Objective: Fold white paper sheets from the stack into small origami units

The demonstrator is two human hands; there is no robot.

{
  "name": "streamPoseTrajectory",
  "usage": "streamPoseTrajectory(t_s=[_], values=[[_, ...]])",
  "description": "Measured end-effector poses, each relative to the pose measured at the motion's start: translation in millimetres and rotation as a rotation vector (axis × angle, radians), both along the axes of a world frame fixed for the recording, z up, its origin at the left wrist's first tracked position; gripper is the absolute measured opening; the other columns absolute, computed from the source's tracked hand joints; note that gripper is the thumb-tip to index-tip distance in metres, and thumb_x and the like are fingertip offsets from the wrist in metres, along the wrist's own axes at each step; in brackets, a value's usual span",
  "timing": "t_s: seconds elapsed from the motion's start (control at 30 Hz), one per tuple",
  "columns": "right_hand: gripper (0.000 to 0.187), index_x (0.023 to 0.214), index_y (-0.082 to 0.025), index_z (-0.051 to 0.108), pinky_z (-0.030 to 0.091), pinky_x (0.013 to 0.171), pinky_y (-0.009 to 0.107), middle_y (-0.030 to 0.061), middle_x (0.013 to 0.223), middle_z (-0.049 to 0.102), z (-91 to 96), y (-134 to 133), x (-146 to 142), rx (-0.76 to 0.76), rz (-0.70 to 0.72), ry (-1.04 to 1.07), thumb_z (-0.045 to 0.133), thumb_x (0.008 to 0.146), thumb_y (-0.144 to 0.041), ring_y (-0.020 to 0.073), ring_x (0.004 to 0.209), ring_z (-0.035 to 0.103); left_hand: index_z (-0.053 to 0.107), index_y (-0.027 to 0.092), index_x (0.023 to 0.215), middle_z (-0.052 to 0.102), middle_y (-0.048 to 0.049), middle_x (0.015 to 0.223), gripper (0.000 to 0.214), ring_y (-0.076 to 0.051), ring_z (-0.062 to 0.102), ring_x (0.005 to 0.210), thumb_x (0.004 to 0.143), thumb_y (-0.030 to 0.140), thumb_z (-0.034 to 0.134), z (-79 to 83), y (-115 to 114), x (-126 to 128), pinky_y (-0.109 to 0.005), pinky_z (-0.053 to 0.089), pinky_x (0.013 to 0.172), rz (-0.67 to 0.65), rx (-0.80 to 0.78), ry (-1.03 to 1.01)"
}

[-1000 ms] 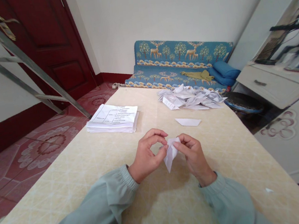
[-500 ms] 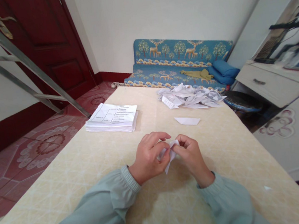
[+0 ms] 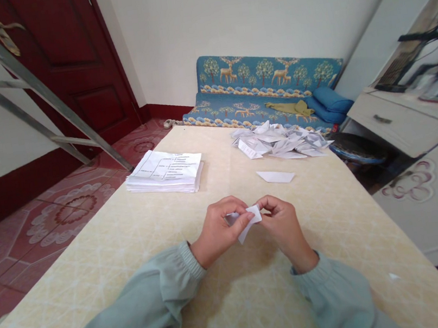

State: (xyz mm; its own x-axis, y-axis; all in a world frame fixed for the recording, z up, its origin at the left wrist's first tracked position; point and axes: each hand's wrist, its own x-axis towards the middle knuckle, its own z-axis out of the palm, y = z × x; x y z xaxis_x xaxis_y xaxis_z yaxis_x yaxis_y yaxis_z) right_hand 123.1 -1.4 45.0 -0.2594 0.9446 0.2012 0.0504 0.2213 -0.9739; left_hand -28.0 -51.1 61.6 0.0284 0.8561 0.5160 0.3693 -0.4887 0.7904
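A small folded piece of white paper is held between my two hands, just above the table. My left hand pinches it between thumb and fingers, the thumb lying across its face. At its right edge, the fingertips of my right hand are closed on the paper. One pointed corner hangs below my left thumb. Beyond my hands lies a single folded paper strip with slanted ends. Farther back is a heap of folded white papers.
A stack of printed sheets lies at the table's far left. A tiny white scrap is near the right edge. Behind the table stands a blue patterned sofa. A metal ladder leans at left; a white cabinet is at right.
My left fingers have come down onto the paper, and its right end now shows flat between my hands. My right hand has shifted slightly right.
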Motion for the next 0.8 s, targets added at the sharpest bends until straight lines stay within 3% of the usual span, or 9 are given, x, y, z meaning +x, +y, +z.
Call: streamPoseTrajectory(t_s=[0.27,0.47,0.6,0.7,0.8], values=[[0.012,0.075,-0.018,0.070,0.046,0.061,0.027,0.0024,0.071,0.068,11.1,-1,6,0.033,0.144,0.002,0.068,0.072,-0.029,0.0160,0.065,0.060,0.058,0.014,0.069,0.061,-0.0018,0.071,0.016,-0.011,0.054,0.064,0.075,0.027,0.067,-6.3,3,-2,-0.022,0.042,0.059,0.096,-0.086,-0.122],[0.009,0.076,-0.022,0.071,0.048,0.071,0.032,0.0027,0.077,0.069,6.2,-2,6,0.297,0.061,-0.068,0.062,0.078,-0.023,0.0184,0.074,0.062,0.062,0.013,0.077,0.063,-0.0016,0.071,0.017,-0.013,0.057,0.066,0.072,0.027,0.070,-9.8,6,-2,-0.022,0.044,0.061,0.061,-0.153,-0.174],[0.010,0.079,-0.024,0.070,0.048,0.081,0.037,0.0045,0.086,0.068,8.1,-5,4,0.427,0.044,-0.076,0.060,0.081,-0.022,0.0203,0.086,0.062,0.067,0.015,0.072,0.067,-0.0047,0.072,0.013,-0.015,0.060,0.070,0.077,0.027,0.065,-6.1,5,-7,-0.027,0.046,0.068,0.034,-0.013,-0.053],[0.014,0.093,-0.023,0.065,0.049,0.083,0.036,0.0076,0.109,0.062,6.2,-3,5,0.333,-0.066,0.015,0.058,0.083,-0.029,0.0219,0.105,0.055,0.069,0.020,0.074,0.069,-0.0039,0.076,0.011,-0.016,0.061,0.076,0.081,0.022,0.061,-5.2,5,-13,-0.031,0.042,0.077,0.058,0.197,0.162],[0.032,0.109,-0.021,0.057,0.051,0.078,0.034,0.0102,0.118,0.057,-0.4,4,6,0.108,-0.077,0.092,0.056,0.083,-0.040,0.0230,0.107,0.054,0.069,0.025,0.077,0.070,-0.0016,0.080,0.017,-0.015,0.060,0.080,0.084,0.018,0.054,-6.1,4,-15,-0.033,0.038,0.082,0.002,0.321,0.401]])
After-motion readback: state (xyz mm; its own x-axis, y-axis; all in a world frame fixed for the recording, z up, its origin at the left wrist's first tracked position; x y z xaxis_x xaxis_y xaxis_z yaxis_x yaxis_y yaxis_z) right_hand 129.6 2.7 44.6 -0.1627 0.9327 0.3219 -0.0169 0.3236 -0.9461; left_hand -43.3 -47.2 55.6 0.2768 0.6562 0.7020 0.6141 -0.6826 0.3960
